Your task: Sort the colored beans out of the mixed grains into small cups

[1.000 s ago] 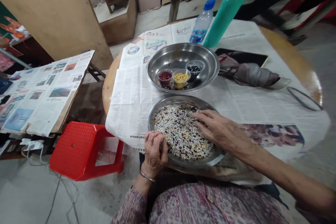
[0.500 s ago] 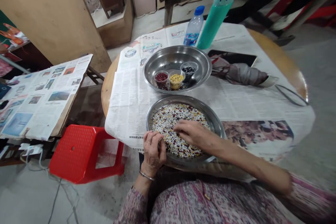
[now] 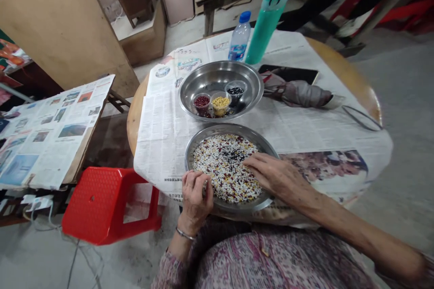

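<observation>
The near metal basin (image 3: 198,141) holds a spread mix of white grains (image 3: 217,158) with red, yellow and black beans. A dark patch of black beans (image 3: 235,156) lies near the middle of the mix. My left hand (image 3: 195,194) is at the basin's left front rim, fingers curled in; what they hold is hidden. Over the right part of the mix, my right hand (image 3: 271,174) has its fingers drawn together, the tips by the grains; anything between them cannot be made out.
Behind stands a second metal basin (image 3: 190,76) with cups of red beans (image 3: 201,101), yellow beans (image 3: 220,103) and black beans (image 3: 235,91). A water bottle (image 3: 240,36), a green bottle (image 3: 266,27) and a grey folded umbrella (image 3: 301,93) share the newspaper-covered table. A red stool (image 3: 95,203) is at left.
My right hand has moved right across the mix, uncovering the dark patch of black beans. My left hand stays at the rim. The whole view has shifted slightly.
</observation>
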`<state>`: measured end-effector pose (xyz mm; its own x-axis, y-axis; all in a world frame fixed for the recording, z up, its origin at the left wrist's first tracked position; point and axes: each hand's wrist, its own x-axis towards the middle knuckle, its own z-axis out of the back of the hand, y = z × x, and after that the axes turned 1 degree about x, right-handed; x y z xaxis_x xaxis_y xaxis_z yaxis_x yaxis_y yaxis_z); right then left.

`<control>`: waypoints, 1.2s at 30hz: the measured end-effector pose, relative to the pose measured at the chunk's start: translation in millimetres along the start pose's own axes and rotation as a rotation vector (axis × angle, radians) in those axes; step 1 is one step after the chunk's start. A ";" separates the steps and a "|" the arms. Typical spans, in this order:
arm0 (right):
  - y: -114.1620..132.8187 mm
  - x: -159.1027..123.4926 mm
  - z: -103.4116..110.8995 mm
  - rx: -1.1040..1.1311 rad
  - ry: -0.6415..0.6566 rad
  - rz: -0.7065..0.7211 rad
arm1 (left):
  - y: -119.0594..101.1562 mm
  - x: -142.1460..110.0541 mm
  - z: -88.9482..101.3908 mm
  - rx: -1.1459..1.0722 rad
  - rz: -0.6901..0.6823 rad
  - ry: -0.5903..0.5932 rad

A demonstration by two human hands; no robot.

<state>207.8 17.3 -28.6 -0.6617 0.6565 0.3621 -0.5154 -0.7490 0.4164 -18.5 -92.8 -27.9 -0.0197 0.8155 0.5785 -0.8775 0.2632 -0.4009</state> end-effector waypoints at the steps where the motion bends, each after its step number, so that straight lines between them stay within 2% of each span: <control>1: 0.6 -1.2 -0.9 0.006 -0.035 -0.011 | -3.2 4.4 2.6 0.019 -0.015 0.030; 4: 3.2 -6.0 -7.3 0.012 -0.124 -0.068 | -13.7 23.9 6.3 -0.007 -0.080 0.132; 6: 4.4 -8.4 -13.1 0.020 -0.184 -0.104 | -18.5 40.4 2.3 -0.044 -0.121 0.234; 9: 5.5 -9.6 -19.5 0.044 -0.291 -0.123 | -18.7 63.7 -13.9 -0.010 -0.202 0.429; 12: 5.9 -9.0 -21.1 0.065 -0.366 -0.117 | -13.5 81.0 -33.3 0.085 -0.268 0.562; 15: 4.4 -8.1 -21.8 0.062 -0.451 -0.072 | -10.1 93.9 -44.7 0.120 -0.268 0.685; 19: -0.1 -7.3 -27.6 0.093 -0.613 -0.014 | -12.6 104.6 -47.6 0.059 -0.187 0.852; 23: -2.5 -7.8 -32.0 0.188 -0.732 -0.070 | -15.0 105.2 -49.1 -0.013 -0.048 0.818; 27: -2.9 -8.3 -30.5 0.246 -0.728 -0.113 | -18.9 96.2 -41.9 -0.104 0.045 0.801; 33: -2.6 -6.9 -29.2 0.317 -0.711 -0.101 | -40.3 66.1 -6.7 -0.111 -0.110 0.883; 36: -2.2 -5.9 -27.6 0.327 -0.721 -0.099 | -47.2 57.4 5.1 -0.120 -0.155 0.915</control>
<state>197.8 12.6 -54.7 -0.0487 0.6981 0.7143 -0.2936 -0.6936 0.6578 19.3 -61.1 27.9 0.5228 0.8422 -0.1320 -0.7824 0.4125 -0.4666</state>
